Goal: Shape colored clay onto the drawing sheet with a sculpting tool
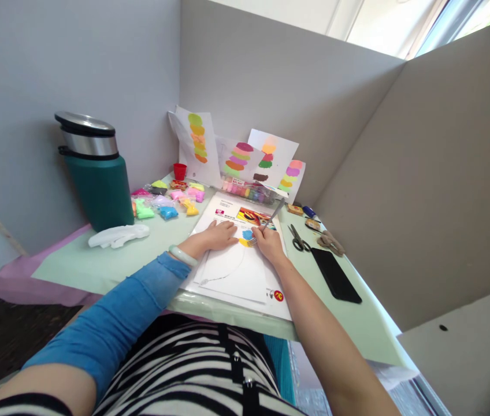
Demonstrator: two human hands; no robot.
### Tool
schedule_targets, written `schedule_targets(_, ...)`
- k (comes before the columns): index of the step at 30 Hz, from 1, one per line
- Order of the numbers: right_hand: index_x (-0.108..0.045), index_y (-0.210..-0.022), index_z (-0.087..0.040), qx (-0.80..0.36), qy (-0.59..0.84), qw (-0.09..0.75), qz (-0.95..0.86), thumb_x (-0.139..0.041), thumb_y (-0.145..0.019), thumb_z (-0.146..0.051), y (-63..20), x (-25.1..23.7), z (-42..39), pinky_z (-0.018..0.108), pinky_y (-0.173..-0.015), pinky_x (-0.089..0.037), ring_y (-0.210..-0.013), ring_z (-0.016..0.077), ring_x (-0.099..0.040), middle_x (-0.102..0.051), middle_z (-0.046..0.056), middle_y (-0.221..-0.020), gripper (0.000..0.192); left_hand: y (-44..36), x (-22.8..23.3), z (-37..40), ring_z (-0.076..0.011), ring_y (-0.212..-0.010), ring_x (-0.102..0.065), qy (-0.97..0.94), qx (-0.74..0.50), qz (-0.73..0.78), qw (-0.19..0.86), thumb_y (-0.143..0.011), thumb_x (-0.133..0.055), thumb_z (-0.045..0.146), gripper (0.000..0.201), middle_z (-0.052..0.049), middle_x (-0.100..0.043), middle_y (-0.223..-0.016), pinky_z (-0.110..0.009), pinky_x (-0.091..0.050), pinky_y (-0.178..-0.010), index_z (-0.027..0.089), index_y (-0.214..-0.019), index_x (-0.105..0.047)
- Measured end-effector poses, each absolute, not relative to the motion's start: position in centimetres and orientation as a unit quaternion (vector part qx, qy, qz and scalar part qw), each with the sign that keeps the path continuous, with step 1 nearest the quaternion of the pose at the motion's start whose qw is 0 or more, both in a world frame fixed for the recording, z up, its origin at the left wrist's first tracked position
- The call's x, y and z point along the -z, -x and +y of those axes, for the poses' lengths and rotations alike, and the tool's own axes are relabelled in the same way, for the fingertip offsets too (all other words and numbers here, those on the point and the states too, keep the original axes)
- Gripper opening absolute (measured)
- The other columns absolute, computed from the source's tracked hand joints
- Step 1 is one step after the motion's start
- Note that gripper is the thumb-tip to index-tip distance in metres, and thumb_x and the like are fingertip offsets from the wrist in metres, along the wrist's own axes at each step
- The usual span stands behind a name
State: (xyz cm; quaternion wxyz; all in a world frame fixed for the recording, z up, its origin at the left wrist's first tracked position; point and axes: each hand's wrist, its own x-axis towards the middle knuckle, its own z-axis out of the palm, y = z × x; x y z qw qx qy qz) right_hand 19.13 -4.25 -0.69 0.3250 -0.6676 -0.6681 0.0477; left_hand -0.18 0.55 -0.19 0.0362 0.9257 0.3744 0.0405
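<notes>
Grey walls stand round the desk (97, 266). Right hand (270, 244) holds a thin tool (271, 218) in a closed grip, its tip on the clay blob (247, 237); left hand (219, 235) lies flat and open on the paper (236, 274) beside it.

Right hand (270, 242) grips a thin metal tool (271, 218), tip down on blue and yellow clay (247, 237) on the white sheet (236, 271). Left hand (219, 234) lies flat just left of the grip, touching the sheet. Scissors (297, 238) right of grip; black phone (336, 275) further right; clay packets (167, 199) well left
</notes>
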Motion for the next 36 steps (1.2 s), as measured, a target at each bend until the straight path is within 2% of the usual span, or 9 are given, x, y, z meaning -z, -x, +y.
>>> schedule_targets(27, -0.066, -0.077, -0.019, 0.002, 0.736, 0.283, -0.615, -0.039, -0.087, -0.043, -19.54, 0.42, -3.97, 0.023, -0.064, -0.038, -0.072, 0.0172, -0.06, -0.066, 0.006, -0.072, 0.038, 0.24, 0.03, 0.36, -0.025, -0.131, -0.025, -0.927, -0.042, 0.371, 0.031, -0.09, -0.028, 0.046, 0.05, -0.014, -0.032, -0.143, -0.052, -0.019, -0.103, 0.019, -0.131, -0.035)
schedule_targets(36, -0.065, -0.073, -0.019, -0.016, 0.711, 0.335, -0.618, -0.039, -0.087, -0.042, -19.63, 0.51, -3.99, 0.021, -0.066, -0.039, -0.074, 0.0156, -0.06, -0.067, 0.004, -0.073, 0.037, 0.25, 0.08, 0.47, -0.024, -0.131, -0.025, -0.926, -0.041, 0.375, 0.038, -0.09, -0.027, 0.048, 0.05, -0.014, -0.031, -0.143, -0.052, -0.018, -0.104, 0.02, -0.131, -0.035)
